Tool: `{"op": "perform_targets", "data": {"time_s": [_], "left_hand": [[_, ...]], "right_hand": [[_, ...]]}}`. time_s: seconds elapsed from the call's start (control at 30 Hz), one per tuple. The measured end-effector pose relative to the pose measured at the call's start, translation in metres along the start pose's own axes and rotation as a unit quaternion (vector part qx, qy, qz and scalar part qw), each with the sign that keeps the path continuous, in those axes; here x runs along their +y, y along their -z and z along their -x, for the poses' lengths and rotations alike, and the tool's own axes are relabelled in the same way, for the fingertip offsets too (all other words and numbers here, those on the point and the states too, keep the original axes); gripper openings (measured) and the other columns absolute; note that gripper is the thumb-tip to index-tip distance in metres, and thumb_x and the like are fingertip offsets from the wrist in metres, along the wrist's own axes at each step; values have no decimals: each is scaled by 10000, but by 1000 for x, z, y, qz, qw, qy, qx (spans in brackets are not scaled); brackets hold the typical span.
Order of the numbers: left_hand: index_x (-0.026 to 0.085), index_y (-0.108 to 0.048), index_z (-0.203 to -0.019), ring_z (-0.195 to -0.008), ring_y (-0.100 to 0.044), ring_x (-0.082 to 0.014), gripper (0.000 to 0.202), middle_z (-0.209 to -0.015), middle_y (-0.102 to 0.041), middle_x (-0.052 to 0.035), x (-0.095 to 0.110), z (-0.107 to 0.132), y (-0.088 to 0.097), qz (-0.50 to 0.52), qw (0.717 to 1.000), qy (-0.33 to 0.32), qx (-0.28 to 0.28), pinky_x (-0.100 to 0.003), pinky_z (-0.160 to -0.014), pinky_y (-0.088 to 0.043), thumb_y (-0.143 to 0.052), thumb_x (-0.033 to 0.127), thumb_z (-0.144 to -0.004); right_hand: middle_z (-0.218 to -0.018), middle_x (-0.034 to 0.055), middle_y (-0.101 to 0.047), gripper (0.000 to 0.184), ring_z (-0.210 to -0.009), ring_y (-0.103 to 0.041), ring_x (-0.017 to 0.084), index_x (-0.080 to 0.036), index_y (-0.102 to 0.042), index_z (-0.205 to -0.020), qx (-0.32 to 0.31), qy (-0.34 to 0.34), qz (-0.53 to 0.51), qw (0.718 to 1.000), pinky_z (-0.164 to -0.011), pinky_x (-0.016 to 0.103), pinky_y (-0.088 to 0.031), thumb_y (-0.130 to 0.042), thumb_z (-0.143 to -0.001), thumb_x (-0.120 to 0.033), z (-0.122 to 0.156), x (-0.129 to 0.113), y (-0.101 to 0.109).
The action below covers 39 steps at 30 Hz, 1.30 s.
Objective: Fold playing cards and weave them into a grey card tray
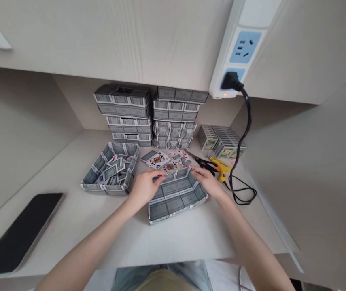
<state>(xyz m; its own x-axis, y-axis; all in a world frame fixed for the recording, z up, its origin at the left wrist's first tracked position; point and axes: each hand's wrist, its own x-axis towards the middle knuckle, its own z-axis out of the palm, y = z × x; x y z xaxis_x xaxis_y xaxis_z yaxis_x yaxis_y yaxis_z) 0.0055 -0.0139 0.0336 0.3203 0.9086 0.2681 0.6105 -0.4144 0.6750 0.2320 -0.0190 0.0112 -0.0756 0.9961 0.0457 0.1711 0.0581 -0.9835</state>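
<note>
At the far left of my pale desk [163, 244], a dark phone [21, 234] lies flat, near the front edge. To its right sits an open box [121, 149] walled with grey-patterned playing cards, and a jumble of small card pieces [112, 171] fills it. Behind that box, a left stack [127, 109] of similar card boxes stands against the back panel.

Next comes my left hand [145, 186], thumb and fingers brought close together on the far rim of a card tray [177, 194], near its far left corner. The tray, made of the same grey card backs, is in front of me at the middle of the desk, turned slightly askew, its inside facing up toward me. Just beyond it lie loose playing cards [158, 160], some face up, and behind them rises a right stack [175, 110] of boxes.

My right hand [207, 182] grips the tray's far right corner in a narrow hold. Just past it are black-handled scissors [204, 163] and a yellow glue gun [220, 166], with rows of card packs [221, 139] farther back. On the right, a black cord [248, 117] drops from a white power strip [242, 44], whose small orange light glows, and loops on the desk beside the glue gun.
</note>
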Motion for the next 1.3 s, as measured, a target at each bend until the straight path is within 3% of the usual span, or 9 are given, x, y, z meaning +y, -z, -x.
{"op": "perform_targets", "data": {"time_s": [0.2,0.33,0.47,0.6,0.7,0.8,0.87,0.97,1.3], "left_hand": [[221,-620,-893,-851,-585,-162,233,-933,-647,-12,2,-2,0,-65,997,30,20,-272,-778,-433,-415,242,-784],[232,-612,-939,-813,-599,-199,260,-929,-647,-51,12,-5,2,-195,980,50,-7,-300,-723,-439,-404,264,-788],[227,-618,-917,-704,-614,-244,268,-766,-661,-94,27,6,8,-290,953,59,-56,-335,-623,-438,-388,272,-788],[216,-543,-1054,-651,-611,-280,327,-691,-650,-109,40,24,16,-290,949,76,-98,-371,-577,-436,-397,317,-779],[188,-426,-1181,-765,-605,-282,462,-872,-640,-139,35,20,14,-205,972,92,-69,-395,-668,-437,-414,396,-768],[170,-340,-1234,-1034,-504,-224,535,-1192,-489,-128,19,0,-3,10,997,57,-44,-334,-841,-395,-437,397,-759],[144,-397,-1181,-1069,-478,-169,424,-1182,-502,-98,10,-15,-18,156,984,84,-27,-292,-883,-375,-360,323,-798],[137,-540,-994,-1011,-511,-147,344,-1078,-573,-66,3,-28,-36,261,956,134,14,-284,-895,-368,-281,279,-817],[133,-609,-816,-858,-559,-161,318,-875,-638,-41,-12,-29,-51,333,934,115,59,-277,-817,-407,-351,317,-789]], "right_hand": [[-1041,-2,-609,293,-1057,-488,217,-241,-638,-944,-28,19,1,999,-969,387,-269,-596,-671,-341,-16,-10,-1],[-1032,5,-614,304,-1046,-496,219,-241,-643,-929,-34,-17,-6,999,-968,389,-273,-571,-689,-412,-12,-17,9],[-1067,25,-595,405,-1014,-521,214,-259,-575,-1044,49,-64,-81,993,-929,393,-332,-515,-716,-489,4,-14,23],[-1042,49,-607,413,-1021,-514,225,-250,-583,-1008,114,-75,-135,981,-913,396,-349,-478,-723,-530,18,1,27],[-1026,43,-613,414,-1036,-501,222,-253,-587,-988,127,-67,-139,980,-912,387,-345,-433,-740,-547,18,9,20],[-1014,26,-613,403,-1018,-504,223,-261,-597,-955,131,-39,-111,984,-886,370,-360,-399,-752,-548,13,8,5],[-977,18,-619,380,-981,-514,231,-249,-617,-879,139,-19,-65,988,-866,362,-364,-414,-745,-541,10,5,-6],[-898,12,-622,366,-906,-533,225,-246,-622,-800,139,-17,-28,990,-839,350,-370,-414,-738,-541,4,0,-19],[-738,11,-634,327,-746,-565,210,-227,-627,-729,118,-44,-76,989,-714,336,-425,-483,-695,-518,-14,4,-25]]}}
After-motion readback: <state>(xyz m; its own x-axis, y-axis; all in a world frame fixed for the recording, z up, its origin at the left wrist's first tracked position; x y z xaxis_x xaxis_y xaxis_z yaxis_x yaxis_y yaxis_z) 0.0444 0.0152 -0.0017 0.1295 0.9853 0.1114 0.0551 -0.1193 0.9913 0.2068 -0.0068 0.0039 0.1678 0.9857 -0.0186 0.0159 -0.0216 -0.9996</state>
